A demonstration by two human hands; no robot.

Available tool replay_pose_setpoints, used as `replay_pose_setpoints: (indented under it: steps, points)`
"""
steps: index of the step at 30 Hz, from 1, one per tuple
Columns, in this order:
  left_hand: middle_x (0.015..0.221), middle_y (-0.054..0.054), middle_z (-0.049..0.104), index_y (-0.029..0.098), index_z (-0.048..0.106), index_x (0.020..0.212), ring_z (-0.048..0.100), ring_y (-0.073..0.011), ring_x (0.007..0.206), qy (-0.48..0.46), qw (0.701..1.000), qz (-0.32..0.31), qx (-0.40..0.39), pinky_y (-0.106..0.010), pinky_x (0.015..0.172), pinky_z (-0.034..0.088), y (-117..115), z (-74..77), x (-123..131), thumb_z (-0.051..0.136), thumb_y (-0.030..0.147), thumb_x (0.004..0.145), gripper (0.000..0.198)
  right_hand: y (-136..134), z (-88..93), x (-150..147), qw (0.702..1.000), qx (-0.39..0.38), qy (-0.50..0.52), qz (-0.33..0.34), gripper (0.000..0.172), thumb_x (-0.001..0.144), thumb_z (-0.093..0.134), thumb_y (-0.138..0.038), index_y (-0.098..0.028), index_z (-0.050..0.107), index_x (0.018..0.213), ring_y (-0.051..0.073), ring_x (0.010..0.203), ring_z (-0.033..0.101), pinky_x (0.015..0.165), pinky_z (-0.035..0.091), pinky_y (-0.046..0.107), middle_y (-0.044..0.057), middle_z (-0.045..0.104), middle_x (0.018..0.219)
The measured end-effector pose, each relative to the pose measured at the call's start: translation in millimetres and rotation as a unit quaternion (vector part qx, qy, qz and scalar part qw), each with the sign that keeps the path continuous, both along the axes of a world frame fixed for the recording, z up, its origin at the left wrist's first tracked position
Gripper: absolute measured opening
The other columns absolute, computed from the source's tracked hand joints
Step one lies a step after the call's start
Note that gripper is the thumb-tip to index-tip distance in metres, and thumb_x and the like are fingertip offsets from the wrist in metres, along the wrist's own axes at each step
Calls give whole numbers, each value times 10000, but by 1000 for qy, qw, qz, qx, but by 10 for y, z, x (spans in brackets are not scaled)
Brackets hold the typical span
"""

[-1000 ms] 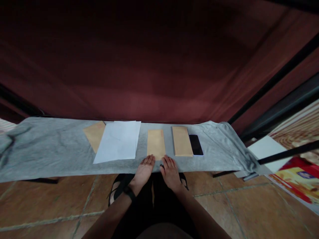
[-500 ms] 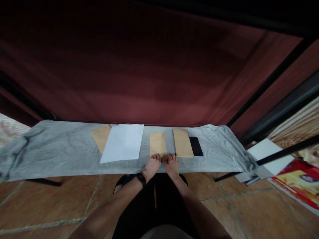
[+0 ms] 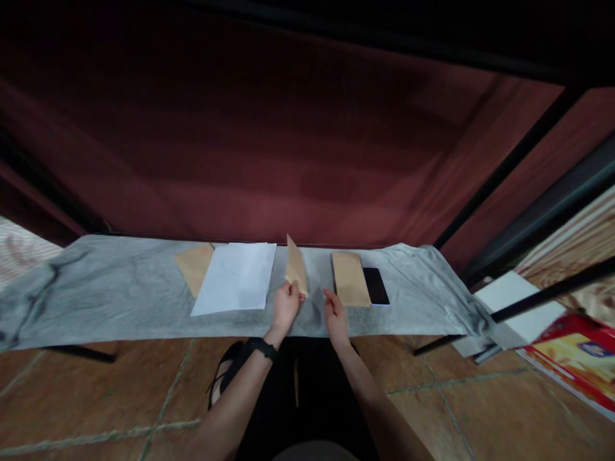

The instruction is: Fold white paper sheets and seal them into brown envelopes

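Observation:
My left hand point(image 3: 286, 302) pinches the near end of a brown paper envelope point(image 3: 296, 266), which is lifted and tilted on edge above the cloth-covered bench. To its right, my right hand point(image 3: 336, 312) is apart from the envelope, its fingers loosely bent and nothing visible in them. Just beyond that hand lies a stack of brown envelopes point(image 3: 352, 279). A dark-screened phone point(image 3: 376, 286) rests close along the stack's right side. Left of my hands are white paper sheets point(image 3: 236, 276), partly covering another brown envelope point(image 3: 193, 264).
A grey cloth point(image 3: 125, 288) covers the long, narrow bench. Behind it stands a dark red panel point(image 3: 288, 192). At the right are a black metal bar point(image 3: 552, 291), a white board point(image 3: 521, 301) and a red and yellow package point(image 3: 576, 358) low down.
My left hand has raised the envelope from lying flat to a tilted position. My right hand has come away from it and moved slightly right.

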State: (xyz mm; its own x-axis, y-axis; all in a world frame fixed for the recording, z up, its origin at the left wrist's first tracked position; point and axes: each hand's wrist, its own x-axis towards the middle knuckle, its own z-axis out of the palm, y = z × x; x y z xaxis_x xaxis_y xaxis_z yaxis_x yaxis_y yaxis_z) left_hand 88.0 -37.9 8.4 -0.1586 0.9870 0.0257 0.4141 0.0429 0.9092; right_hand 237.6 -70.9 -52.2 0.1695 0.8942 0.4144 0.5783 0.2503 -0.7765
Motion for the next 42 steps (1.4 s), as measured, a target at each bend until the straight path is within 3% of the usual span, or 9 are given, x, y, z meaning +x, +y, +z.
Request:
replay_pose_setpoints:
  steps: [7, 15, 20, 24, 27, 30, 34, 39, 42]
  points:
    - [690, -96, 711, 166, 559, 709, 738, -176, 660, -278, 948, 88, -131, -310, 712, 620, -358, -248, 114, 471, 181, 937, 245, -367, 39, -158, 984, 16, -137, 113, 450, 1038, 348, -270, -219, 543, 1441, 204, 1362, 519, 1140, 439, 425, 78, 570, 1465]
    - [645, -111, 700, 142, 635, 720, 712, -179, 603, -310, 923, 62, -219, -317, 642, 617, -457, -333, -45, 436, 355, 984, 394, -393, -122, -169, 953, -5, -274, 131, 450, 1074, 323, -296, -179, 508, 1466, 217, 1414, 464, 1194, 348, 469, 77, 527, 1504]
    - [746, -127, 729, 137, 674, 764, 729, -236, 715, -229, 957, 46, -173, -419, 753, 624, -631, -351, -83, 480, 521, 949, 469, -374, -122, -143, 940, 4, -312, 137, 456, 1066, 368, -305, -175, 471, 1491, 218, 1408, 470, 1207, 308, 470, 83, 511, 1515]
    - [1272, -134, 691, 161, 688, 1159, 604, -250, 1263, -9, 999, -46, -13, -436, 1129, 442, -733, -420, -53, 477, 438, 978, 392, -389, -162, -172, 932, 14, -334, 142, 488, 1053, 384, -281, -158, 412, 1525, 229, 1443, 417, 1229, 252, 494, 94, 489, 1531]
    - [1502, -181, 512, 91, 520, 1418, 411, -272, 1450, 261, 951, -130, 105, -488, 1217, 312, -744, -551, -93, 370, 447, 1020, 554, -392, -192, -218, 924, 23, -346, 159, 505, 1045, 392, -261, -161, 382, 1540, 222, 1453, 399, 1233, 246, 472, 87, 473, 1544]
    - [1543, -192, 454, 76, 451, 1479, 375, -290, 1471, 375, 908, -136, 130, -498, 1215, 312, -729, -708, -192, 355, 492, 1019, 628, -391, -208, -248, 926, 21, -344, 152, 516, 1046, 376, -247, -148, 358, 1552, 210, 1452, 400, 1234, 249, 439, 93, 446, 1561]
    - [1552, -228, 420, 38, 441, 1486, 359, -323, 1475, 424, 893, -90, 125, -503, 1197, 337, -711, -829, -344, 353, 492, 1016, 659, -393, -216, -231, 936, 7, -329, 124, 514, 1039, 417, -302, -127, 418, 1522, 233, 1439, 424, 1225, 271, 447, 116, 473, 1540]
    - [1566, -243, 385, 13, 426, 1489, 351, -359, 1473, 441, 887, -50, 124, -544, 1181, 341, -726, -817, -437, 362, 434, 1021, 632, -333, -200, -184, 948, -19, -301, 106, 478, 1043, 422, -335, -150, 494, 1478, 245, 1403, 477, 1216, 289, 473, 111, 516, 1505]
    - [1595, -165, 377, 112, 395, 1529, 336, -312, 1489, 447, 872, -99, 174, -527, 1201, 321, -750, -781, -429, 374, 384, 1026, 572, -194, -172, -150, 947, -38, -289, 139, 461, 1070, 327, -317, -169, 510, 1466, 214, 1408, 473, 1212, 300, 447, 92, 522, 1504]
